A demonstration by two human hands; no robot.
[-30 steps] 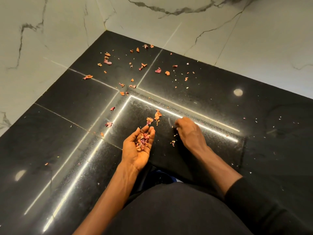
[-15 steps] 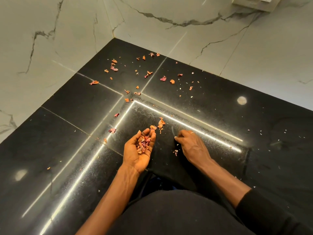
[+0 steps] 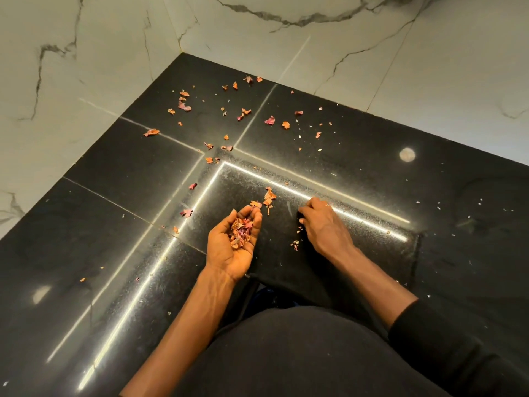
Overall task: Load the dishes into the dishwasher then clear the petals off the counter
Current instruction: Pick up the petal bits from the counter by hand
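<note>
Cupping our left hand (image 3: 233, 250) palm up at the front edge of the counter (image 3: 114, 224), we hold a pink and orange heap (image 3: 240, 232) in its hollow, the fingers bent up round it and about half open. Our right hand (image 3: 325, 229) lies palm down to the right of it, apart from it, with the fingers curled and their tips on the black stone; we cannot tell whether they pinch anything. A black sleeve (image 3: 446, 339) covers that forearm, while the left forearm is bare. A few crumbs (image 3: 294, 245) lie on the counter between our two hands, close beside the right one. Just beyond the left fingertips lie several loose petals (image 3: 269, 197) of the same colours as the heap. Farther off, many more are strewn across the stone toward the corner, where the counter meets the white veined wall (image 3: 429, 67). Bright strips of reflected light cross the stone.
</note>
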